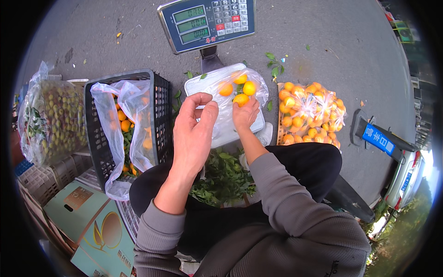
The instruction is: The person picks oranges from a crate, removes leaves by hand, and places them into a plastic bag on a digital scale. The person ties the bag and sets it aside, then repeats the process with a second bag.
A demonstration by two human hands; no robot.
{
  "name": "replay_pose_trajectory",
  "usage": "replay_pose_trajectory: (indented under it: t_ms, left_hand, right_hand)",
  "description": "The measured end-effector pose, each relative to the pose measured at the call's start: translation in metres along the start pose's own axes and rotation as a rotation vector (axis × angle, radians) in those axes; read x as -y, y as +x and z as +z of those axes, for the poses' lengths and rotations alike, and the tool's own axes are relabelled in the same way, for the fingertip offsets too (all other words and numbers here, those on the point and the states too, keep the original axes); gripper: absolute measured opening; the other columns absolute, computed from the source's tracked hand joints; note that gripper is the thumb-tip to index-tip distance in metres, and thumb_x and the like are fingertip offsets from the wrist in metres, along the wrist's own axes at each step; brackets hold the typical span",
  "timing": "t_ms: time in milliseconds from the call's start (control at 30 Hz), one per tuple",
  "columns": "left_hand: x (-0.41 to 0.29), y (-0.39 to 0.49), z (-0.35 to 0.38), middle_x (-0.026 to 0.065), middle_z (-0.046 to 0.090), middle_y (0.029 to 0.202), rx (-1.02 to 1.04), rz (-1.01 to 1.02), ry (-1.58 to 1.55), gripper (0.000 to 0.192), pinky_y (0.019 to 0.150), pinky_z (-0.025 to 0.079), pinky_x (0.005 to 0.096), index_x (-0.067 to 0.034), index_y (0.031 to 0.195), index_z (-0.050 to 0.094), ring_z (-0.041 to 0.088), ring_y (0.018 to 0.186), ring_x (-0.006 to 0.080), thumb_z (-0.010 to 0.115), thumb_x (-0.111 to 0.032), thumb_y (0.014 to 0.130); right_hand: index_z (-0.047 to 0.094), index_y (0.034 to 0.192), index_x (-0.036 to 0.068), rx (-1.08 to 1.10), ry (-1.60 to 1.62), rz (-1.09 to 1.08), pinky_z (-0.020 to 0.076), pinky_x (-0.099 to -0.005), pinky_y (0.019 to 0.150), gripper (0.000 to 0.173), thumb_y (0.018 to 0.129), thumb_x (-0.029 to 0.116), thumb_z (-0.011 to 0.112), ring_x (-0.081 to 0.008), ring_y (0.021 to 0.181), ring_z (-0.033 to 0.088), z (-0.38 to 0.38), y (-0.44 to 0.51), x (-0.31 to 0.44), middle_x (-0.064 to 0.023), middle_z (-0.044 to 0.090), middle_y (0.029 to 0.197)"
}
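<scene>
A thin clear plastic bag (221, 107) lies on the metal pan of a digital scale (197, 85), with several oranges (249, 88) in it. My right hand (245, 112) is at the bag, its fingers on the nearest orange (241, 100). Above the pan's left side my left hand (195, 121) is raised, thumb and fingers curled apart, nothing between them. The scale's display with keypad (207, 22) stands beyond the pan. To the left, a black plastic crate (161, 114) lined with a translucent bag (107, 138) holds oranges and green leaves.
Bagged oranges (308, 110) lie to the right, near a black post base with a blue sign (379, 139). A bag of small green fruit (57, 121) and green cartons (83, 211) are at the left. Cut leaves (225, 176) lie between my knees. A parked car (405, 183) stands far right.
</scene>
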State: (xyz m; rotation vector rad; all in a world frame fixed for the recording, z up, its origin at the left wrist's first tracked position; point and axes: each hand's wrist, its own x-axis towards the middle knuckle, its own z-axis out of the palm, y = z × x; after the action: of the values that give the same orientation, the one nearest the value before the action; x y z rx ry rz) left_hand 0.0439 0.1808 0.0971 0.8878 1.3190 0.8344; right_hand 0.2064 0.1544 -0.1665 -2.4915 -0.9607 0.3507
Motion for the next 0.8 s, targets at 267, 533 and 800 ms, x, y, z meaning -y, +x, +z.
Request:
replay_pose_trajectory:
  t_ms: [267,533,800]
  left_hand:
    - [-0.005,-0.004,-0.002,0.0023,0.064,0.092,-0.016,0.024,-0.02,0.028,0.067,0.042,0.023,-0.003,0.119,0.063,0.052,0.078,0.0055,0.064,-0.022,0.099]
    - [-0.014,-0.011,-0.002,0.0031,0.063,0.103,0.027,0.012,0.071,0.027,0.075,0.047,0.0248,-0.002,0.121,0.061,0.057,0.09,0.0074,0.063,-0.021,0.101]
    - [-0.054,-0.012,-0.078,0.007,0.068,0.092,-0.077,0.326,-0.145,0.023,0.076,0.052,0.029,0.001,0.11,0.065,0.063,0.082,0.0134,0.057,-0.02,0.105]
  right_hand:
    - [0.064,0.121,0.002,0.209,-0.481,-0.772,0.053,-0.0506,0.085,0.041,0.085,0.02,0.068,-0.036,0.112,0.061,0.03,0.042,0.029,-0.0199,0.052,0.139]
    - [0.063,0.124,0.007,0.403,-0.638,-0.817,0.0572,-0.0472,0.071,0.035,0.089,0.013,0.058,-0.0346,0.098,0.068,0.078,0.092,0.013,-0.0192,0.068,0.11]
    - [0.059,0.132,0.002,0.654,-0.611,-0.811,0.0533,-0.0492,0.094,0.044,0.091,0.016,0.059,-0.0426,0.109,0.066,-0.006,0.09,0.046,-0.0245,0.064,0.126]
